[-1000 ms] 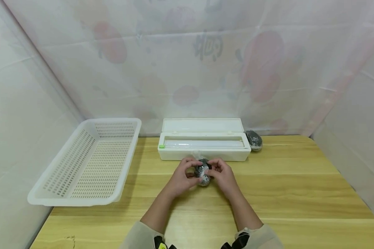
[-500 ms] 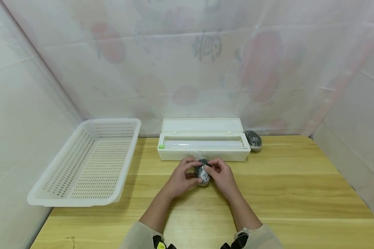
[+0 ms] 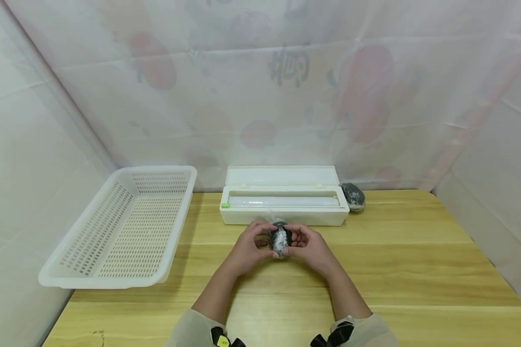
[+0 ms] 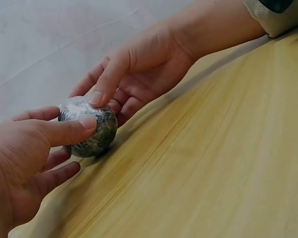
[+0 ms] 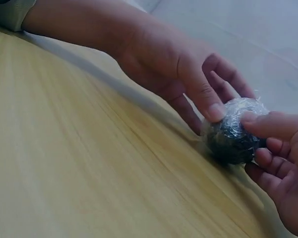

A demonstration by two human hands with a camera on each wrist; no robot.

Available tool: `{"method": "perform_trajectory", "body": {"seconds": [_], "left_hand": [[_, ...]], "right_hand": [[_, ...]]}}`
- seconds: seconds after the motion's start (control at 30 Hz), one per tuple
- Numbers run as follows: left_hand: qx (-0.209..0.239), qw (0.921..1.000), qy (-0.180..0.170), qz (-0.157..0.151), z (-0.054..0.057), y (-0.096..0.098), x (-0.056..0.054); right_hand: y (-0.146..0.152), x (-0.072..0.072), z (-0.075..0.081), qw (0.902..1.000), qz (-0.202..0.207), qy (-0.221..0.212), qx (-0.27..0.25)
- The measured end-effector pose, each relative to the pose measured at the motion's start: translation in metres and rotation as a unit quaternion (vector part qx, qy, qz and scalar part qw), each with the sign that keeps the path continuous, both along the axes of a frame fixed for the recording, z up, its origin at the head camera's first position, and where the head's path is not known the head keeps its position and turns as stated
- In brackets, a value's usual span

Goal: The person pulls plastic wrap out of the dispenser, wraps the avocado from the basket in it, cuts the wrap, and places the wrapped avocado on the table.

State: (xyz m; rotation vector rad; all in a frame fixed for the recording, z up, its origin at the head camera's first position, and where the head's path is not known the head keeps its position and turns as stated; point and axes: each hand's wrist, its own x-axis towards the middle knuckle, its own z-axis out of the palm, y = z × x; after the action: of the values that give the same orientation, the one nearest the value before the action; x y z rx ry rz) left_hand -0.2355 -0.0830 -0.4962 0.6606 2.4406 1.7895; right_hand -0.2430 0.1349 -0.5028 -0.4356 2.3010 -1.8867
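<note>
Both hands hold a dark green, rounded thing wrapped in cling film (image 3: 280, 239) just above or on the table; its kind is hard to tell under the film. My left hand (image 3: 249, 246) grips its left side, thumb on the near face and fingers behind. From the other side my right hand (image 3: 311, 248) pinches it with thumb and fingers. In the left wrist view, the left thumb (image 4: 84, 124) presses the shiny, crinkled film. Loose film sticks up at its far end. Right behind it stands a white cling film dispenser (image 3: 284, 215), lid raised, with a film roll (image 3: 282, 201) inside.
A white slotted plastic basket (image 3: 162, 278) sits at the left of the wooden table (image 3: 399, 270). Touching or close to the dispenser's right end lies a second dark, film-wrapped oval thing (image 3: 353, 196). A green cutter (image 3: 225, 205) is at the dispenser's left end. Printed fabric (image 3: 260, 96) hangs behind.
The right thumb has moved from the top of the wrapped thing down to its near side, and the right hand now holds its side. The wrapped thing has shifted slightly left.
</note>
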Motion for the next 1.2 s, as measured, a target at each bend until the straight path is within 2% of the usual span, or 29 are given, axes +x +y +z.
{"method": "perform_trajectory", "body": {"seconds": [0.2, 0.4, 0.6, 0.83, 1.03, 1.2], "left_hand": [[0.005, 0.9995, -0.02, -0.024, 0.0012, -0.0008, 0.0002], [0.01, 0.9992, -0.032, -0.022, 0.0017, -0.0013, 0.0016], [0.027, 0.9991, -0.029, -0.015, 0.0038, 0.0005, 0.0029], [0.03, 0.9991, -0.015, -0.025, 0.0029, 0.0035, 0.0022], [0.024, 0.9993, -0.02, -0.023, 0.0032, 0.006, 0.0032], [0.035, 0.9986, -0.04, -0.007, 0.0025, 0.0067, 0.0028]], "right_hand": [[-0.0032, 0.0011, 0.003, 0.9995, -0.031, 0.001, 0.008], [-0.0042, 0.002, -0.0032, 0.9989, -0.045, 0.005, -0.009], [-0.0058, -0.0007, -0.0014, 0.9991, -0.039, -0.008, 0.011], [-0.0082, 0.0011, 0.0024, 0.9947, -0.03, 0.011, 0.098], [-0.0082, 0.0035, -0.0003, 0.997, -0.009, 0.007, 0.076], [-0.0077, 0.0036, 0.0012, 0.9961, -0.023, 0.039, 0.076]]}}
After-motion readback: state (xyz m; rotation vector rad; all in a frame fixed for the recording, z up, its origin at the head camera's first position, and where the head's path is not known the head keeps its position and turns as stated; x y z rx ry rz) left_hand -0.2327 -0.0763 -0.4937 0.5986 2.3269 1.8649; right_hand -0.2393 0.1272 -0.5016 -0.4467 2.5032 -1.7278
